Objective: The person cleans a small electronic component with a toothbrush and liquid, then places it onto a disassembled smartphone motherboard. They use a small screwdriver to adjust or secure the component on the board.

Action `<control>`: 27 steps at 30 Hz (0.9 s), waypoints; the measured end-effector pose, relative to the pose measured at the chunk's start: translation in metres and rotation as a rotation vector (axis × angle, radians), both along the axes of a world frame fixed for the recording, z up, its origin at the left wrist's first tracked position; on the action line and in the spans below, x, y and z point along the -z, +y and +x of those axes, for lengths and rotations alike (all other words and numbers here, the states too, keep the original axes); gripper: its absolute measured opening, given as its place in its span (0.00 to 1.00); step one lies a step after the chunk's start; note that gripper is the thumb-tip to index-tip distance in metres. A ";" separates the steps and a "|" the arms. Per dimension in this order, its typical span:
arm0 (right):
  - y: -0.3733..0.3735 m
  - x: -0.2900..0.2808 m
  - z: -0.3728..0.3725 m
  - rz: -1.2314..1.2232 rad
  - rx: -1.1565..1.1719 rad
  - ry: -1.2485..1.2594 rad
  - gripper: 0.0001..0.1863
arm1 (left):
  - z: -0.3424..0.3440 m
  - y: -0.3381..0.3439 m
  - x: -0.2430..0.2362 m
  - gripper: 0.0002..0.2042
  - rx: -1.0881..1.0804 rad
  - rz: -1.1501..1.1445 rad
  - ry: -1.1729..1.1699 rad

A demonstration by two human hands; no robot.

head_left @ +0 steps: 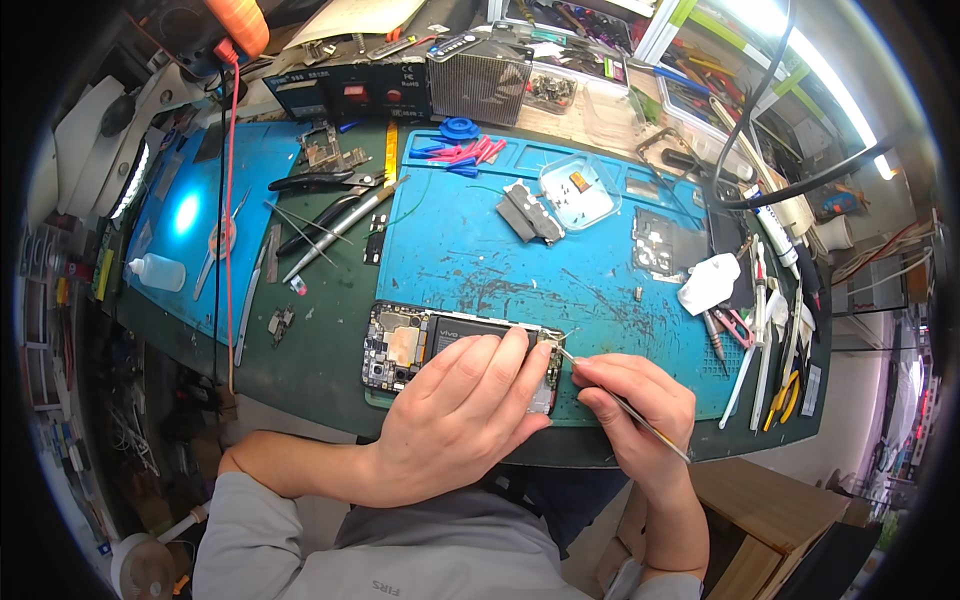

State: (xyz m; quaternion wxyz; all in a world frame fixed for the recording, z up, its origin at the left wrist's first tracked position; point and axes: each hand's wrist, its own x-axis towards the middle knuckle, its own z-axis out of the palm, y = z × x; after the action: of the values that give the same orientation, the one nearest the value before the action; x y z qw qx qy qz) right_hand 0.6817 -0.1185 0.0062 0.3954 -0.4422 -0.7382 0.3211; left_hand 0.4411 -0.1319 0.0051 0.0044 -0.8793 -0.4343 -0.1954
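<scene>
An opened smartphone (400, 345) with exposed board and black battery lies sideways at the front of the blue silicone mat (470, 270). My left hand (455, 405) is over the phone, fingers curled onto its right part, with the fingertips at the right end. My right hand (635, 405) is closed on a slim metal tool (655, 435), whose tip reaches the phone's right end beside my left fingertips. Whatever small part lies at that tip is too small to make out.
Left are a second mat (165, 225), dropper bottle (155, 272), pliers and tweezers (315, 225). Behind are a clear parts dish (590, 205), metal shield piece (525, 215) and coloured small pieces (470, 150). Right are a crumpled tissue (705, 287) and several tools (785, 390). Cables hang at both sides.
</scene>
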 end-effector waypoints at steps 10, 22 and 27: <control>0.000 0.001 -0.001 0.002 0.006 0.005 0.14 | 0.000 0.001 0.003 0.30 -0.001 0.001 -0.032; 0.001 0.000 -0.001 0.000 0.010 0.002 0.14 | 0.001 0.000 0.001 0.28 -0.021 0.009 -0.043; 0.001 0.000 -0.001 0.002 0.012 0.006 0.14 | 0.002 0.002 0.002 0.28 -0.020 -0.022 -0.099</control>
State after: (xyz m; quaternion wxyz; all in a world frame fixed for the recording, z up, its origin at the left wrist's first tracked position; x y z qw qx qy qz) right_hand 0.6805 -0.1177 0.0058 0.3999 -0.4454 -0.7347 0.3192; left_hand 0.4426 -0.1303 0.0032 -0.0249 -0.8642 -0.4450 -0.2337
